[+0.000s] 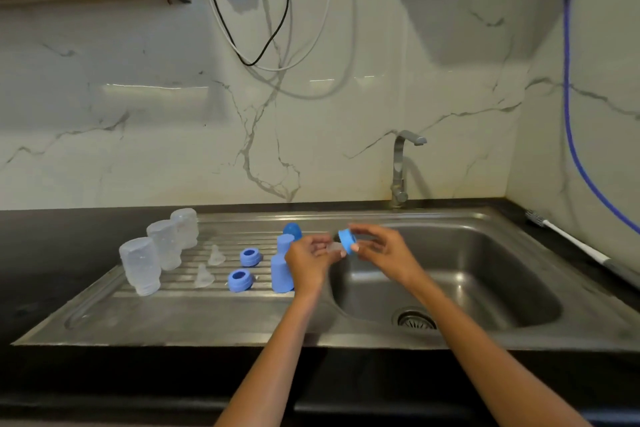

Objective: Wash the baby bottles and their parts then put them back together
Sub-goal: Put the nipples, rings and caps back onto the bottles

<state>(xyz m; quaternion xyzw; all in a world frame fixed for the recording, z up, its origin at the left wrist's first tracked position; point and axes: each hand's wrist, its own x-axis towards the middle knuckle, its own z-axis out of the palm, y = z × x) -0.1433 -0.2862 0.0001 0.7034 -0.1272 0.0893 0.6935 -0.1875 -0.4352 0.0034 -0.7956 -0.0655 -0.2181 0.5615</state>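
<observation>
My right hand [379, 253] pinches a blue screw ring [346, 241] above the sink's left edge. My left hand [310, 262] holds a clear silicone teat [334, 249] right beside that ring. On the steel drainboard [180, 308] three clear bottles stand upside down: the nearest [140, 265], the middle one [165, 246] and the farthest [185, 227]. Two loose clear teats [203, 277] [216, 256] lie next to them. Two more blue rings [239, 281] [250, 256] rest further right. Blue caps [282, 270] [292, 230] stand just left of my left hand, partly hidden by it.
The sink basin [485, 274] with its drain [415, 319] lies under my right hand. A steel tap [401, 166] stands at the back, no water running. A white-handled bottle brush [568, 239] lies on the black counter at the right. Cables hang on the marble wall.
</observation>
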